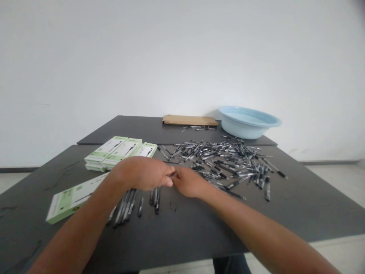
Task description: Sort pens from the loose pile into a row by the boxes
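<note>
My left hand (146, 173) and my right hand (186, 181) meet over the middle of the table, fingertips together. Both are closed in a pinch, and whatever lies between the fingers is hidden. Beneath and left of my left hand, several pens (125, 207) lie side by side, partly covered by the hand and wrist. A large loose pile of black and clear pens (222, 160) spreads beyond and right of my right hand. One white and green pen box (71, 198) lies flat, partly behind my left forearm.
Stacked pen boxes (114, 150) stand at the left. Along the back are a flat brown cardboard piece (189, 120), a few thin pen parts (199, 128) and a light blue basin (248, 127). The dark table (182, 243) has a seam across it; a white wall rises behind.
</note>
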Motion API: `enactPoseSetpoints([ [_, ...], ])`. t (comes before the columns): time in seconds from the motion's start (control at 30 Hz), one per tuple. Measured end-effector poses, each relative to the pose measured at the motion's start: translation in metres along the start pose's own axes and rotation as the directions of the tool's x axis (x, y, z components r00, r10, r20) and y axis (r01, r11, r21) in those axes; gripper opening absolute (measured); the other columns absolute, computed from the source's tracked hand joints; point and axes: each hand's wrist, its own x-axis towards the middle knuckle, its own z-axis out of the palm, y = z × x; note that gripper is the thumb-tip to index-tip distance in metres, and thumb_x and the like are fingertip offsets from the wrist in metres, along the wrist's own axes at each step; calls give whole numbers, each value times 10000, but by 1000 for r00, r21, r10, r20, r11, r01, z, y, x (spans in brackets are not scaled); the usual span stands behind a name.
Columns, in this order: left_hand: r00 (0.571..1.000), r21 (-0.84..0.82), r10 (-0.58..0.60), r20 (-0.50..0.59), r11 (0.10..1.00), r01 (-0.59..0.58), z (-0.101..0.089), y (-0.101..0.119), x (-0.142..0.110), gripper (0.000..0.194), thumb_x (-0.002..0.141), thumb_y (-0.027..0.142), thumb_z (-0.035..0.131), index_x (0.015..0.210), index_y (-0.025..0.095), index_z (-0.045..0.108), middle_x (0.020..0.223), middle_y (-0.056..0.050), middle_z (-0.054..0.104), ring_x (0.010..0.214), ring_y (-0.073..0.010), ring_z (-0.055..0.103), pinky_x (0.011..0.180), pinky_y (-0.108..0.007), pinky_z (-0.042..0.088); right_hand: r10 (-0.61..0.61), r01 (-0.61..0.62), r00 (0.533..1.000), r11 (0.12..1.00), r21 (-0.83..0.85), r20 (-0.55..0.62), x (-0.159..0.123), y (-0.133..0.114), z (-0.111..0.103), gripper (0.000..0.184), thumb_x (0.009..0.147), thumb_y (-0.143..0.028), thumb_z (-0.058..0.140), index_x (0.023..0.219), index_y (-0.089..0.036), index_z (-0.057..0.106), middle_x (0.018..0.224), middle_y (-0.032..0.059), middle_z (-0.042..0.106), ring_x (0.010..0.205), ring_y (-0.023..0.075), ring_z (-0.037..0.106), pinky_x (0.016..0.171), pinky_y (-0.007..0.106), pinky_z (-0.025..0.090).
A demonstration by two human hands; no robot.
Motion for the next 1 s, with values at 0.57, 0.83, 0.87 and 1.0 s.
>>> enactPoseSetpoints([
  [0.57,947,102,-145,287,988,120,-3,28,29,521,938,366,413,1410,148,451,1305,-207,582,1142,-351,575,898,-453,459,-50,14,996,897,-442,-69,-15,68,-37,183,876,-291,538,983,-180,635,1042,104,639,998,246,565,832,330,394],
  [0.83,942,99,-125,313,990,98,0,36,35,502,937,322,432,1394,120,470,1222,-195,643,1072,-330,619,836,-399,493,-68,34,996,881,-472,-57,-6,73,-30,204,905,-234,461,979,-147,630,1020,140,636,1001,263,568,837,355,406],
  [0.87,942,91,-115,315,992,91,0,35,35,503,937,324,431,1393,115,471,1177,-189,670,1041,-324,633,815,-388,499,-66,28,996,884,-466,-64,-4,74,-30,202,902,-233,463,962,-142,632,1007,145,639,991,262,572,832,351,405],
  [1.0,949,92,-104,298,993,80,1,33,33,497,936,351,417,1377,135,490,1133,-169,694,1012,-309,644,795,-366,499,-49,-13,989,911,-413,-139,0,72,-35,175,885,-225,466,941,-151,614,996,132,646,945,234,581,798,315,402],
])
